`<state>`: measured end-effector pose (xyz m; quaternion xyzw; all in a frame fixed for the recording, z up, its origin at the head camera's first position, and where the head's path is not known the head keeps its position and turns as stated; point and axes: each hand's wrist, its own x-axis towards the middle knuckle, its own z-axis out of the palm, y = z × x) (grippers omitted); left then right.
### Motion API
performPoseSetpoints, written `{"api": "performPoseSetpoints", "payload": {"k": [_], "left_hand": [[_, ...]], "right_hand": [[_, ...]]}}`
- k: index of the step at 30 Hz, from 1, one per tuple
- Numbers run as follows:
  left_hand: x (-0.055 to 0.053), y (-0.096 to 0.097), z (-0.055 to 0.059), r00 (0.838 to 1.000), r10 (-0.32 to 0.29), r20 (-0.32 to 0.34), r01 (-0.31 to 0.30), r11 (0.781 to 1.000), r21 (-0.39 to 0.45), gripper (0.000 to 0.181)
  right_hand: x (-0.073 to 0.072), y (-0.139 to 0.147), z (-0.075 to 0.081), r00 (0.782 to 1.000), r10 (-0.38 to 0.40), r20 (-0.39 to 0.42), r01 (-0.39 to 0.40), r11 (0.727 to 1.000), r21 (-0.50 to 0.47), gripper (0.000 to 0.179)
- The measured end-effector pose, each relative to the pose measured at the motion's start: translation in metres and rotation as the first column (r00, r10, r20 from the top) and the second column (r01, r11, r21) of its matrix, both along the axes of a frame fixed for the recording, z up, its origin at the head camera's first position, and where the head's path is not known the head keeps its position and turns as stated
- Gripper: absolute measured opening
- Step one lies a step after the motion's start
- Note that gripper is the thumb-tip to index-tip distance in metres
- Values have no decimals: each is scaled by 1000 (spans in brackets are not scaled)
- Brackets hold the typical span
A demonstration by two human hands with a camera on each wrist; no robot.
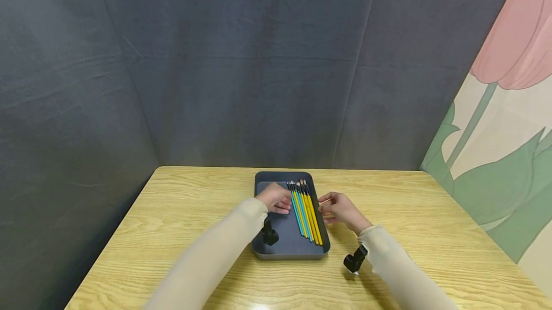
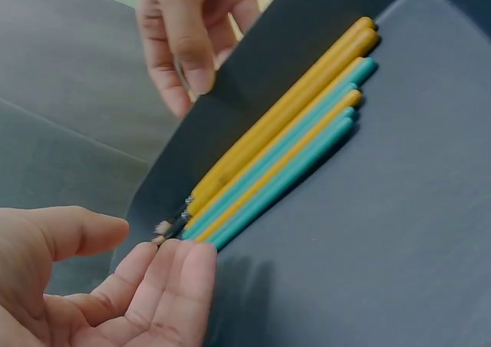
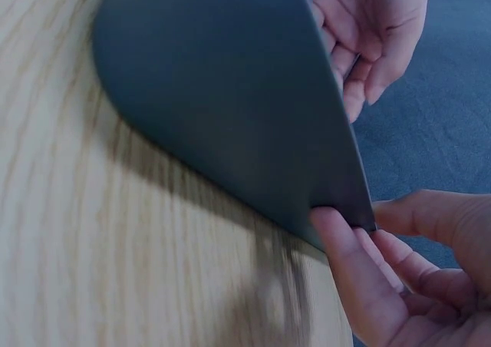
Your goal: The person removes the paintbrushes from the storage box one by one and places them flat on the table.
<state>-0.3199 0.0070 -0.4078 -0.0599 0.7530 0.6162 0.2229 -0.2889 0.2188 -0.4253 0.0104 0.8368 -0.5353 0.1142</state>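
Observation:
A dark grey rectangular tray [image 1: 289, 256] lies on the table with several paintbrushes [image 1: 308, 214] side by side along its right half. Their handles are yellow and turquoise, and the bristle ends point away from me. My left hand [image 1: 276, 198] is over the tray at the brushes' left side. In the left wrist view its fingertips [image 2: 201, 256] are right at the brushes' upper ends, thumb apart from the fingers. At the tray's right edge, my right hand [image 1: 342, 209] pinches the rim, thumb over the top and fingers against the outer wall [image 3: 215, 94].
The light wood table [image 1: 194, 214] extends on both sides of the tray. Dark grey cloth [image 1: 258, 70] hangs behind it and at the left. To the right is a panel with a painted tulip [image 1: 509, 37]. Each wrist carries a small black camera [image 1: 270, 233].

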Motion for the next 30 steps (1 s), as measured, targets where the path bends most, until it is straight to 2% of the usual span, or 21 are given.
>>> {"api": "performPoseSetpoints", "payload": {"k": [5, 13, 20, 30], "left_hand": [[0, 6, -8, 1000, 23, 17, -22, 1000, -12, 24], [0, 14, -13, 997, 74, 18, -74, 997, -29, 19], [-7, 19, -19, 992, 127, 3, -126, 987, -102, 24], [-10, 24, -24, 995, 88, -56, -97, 980, -173, 13]], "right_hand": [[-2, 0, -2, 1000, -8, 2, 8, 1000, -3, 28], [-2, 1, -3, 1000, -3, 0, 3, 1000, -2, 27], [-3, 0, -3, 1000, -16, 6, 15, 1000, 3, 26], [-4, 0, -2, 1000, -19, 2, 19, 1000, -7, 27]]}}
